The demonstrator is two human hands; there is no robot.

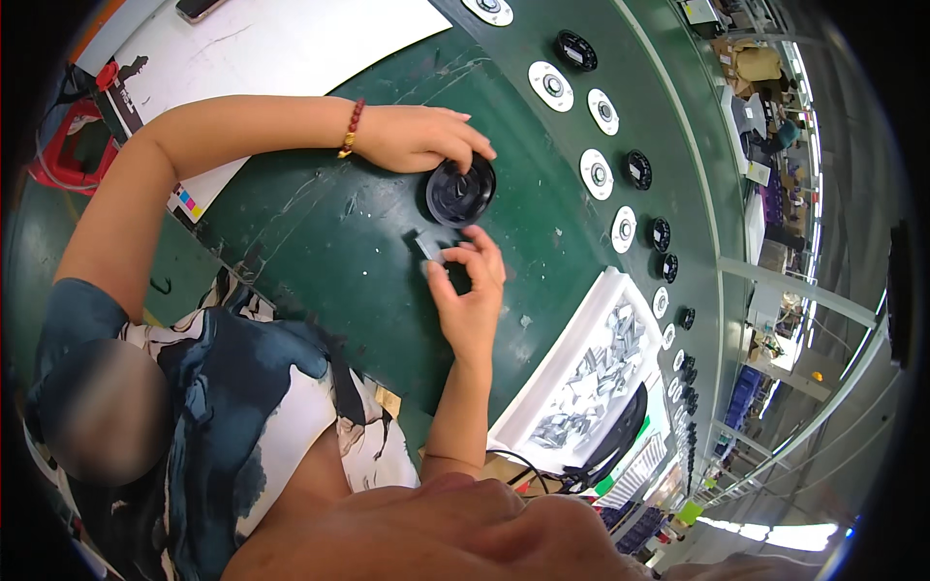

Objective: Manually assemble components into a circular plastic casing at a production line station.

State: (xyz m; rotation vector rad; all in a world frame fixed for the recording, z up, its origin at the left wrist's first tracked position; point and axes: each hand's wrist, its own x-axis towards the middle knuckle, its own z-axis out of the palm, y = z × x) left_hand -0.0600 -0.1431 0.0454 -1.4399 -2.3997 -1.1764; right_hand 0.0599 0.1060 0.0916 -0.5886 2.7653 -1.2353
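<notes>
A black round plastic part (462, 195), shaped like a shallow dish, lies on the green table (320, 252). My left hand (421, 138), with a red bead bracelet at its wrist, is closed on the far-left rim of the part, fingers bent over the edge. Close by, my right hand (471, 281) pinches a small grey metallic piece (429, 248) between thumb and index finger, a short way off the black part. The fingertips hide part of the small piece.
A white tray (515, 422) of small silvery pieces stands right of my right forearm, with black cables beside it. White discs (551, 87) and black round parts (637, 169) line the strip beyond. A white sheet (262, 58) and phone (197, 8) lie at left.
</notes>
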